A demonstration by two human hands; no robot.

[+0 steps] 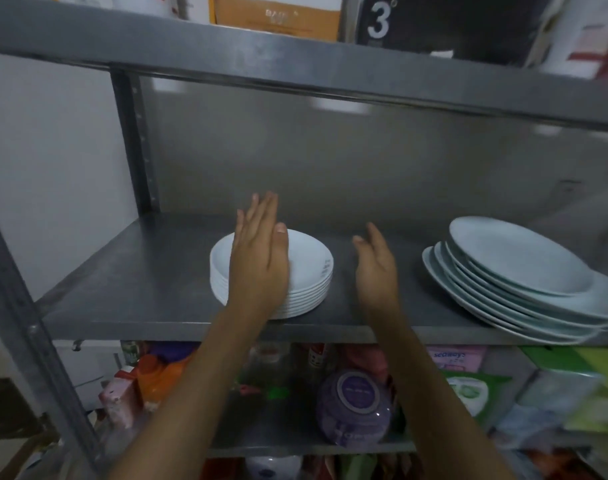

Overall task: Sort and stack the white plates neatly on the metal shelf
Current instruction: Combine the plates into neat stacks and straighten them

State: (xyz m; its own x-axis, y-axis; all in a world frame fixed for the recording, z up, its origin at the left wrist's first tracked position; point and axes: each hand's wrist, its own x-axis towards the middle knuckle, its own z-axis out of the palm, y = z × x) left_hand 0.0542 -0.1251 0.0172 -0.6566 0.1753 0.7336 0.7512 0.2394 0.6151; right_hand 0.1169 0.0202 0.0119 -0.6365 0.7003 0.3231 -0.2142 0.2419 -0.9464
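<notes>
My left hand (257, 258) is up over the stack of small white plates (295, 271) in the middle of the metal shelf (129, 271), fingers straight and together, palm turned inward, holding nothing. Whether it touches the stack's left side I can't tell; it covers that edge. My right hand (377, 268) hangs just to the right of the same stack, fingers relaxed and a little spread, also holding nothing, with bare shelf showing between it and the rim. So the stack sits between my two palms, left one nearer (that's the relation that counts). It looks square already, rims lined up.

Off to my right, well apart, the large white plates (517, 282) lie fanned and slipping sideways, the top ones leaning back. I'd judge those are next, and my right hand is the closer one. Nothing stands between it and them. Boxes (278, 15) sit on the shelf above, bottles and a purple jar (354, 407) below.
</notes>
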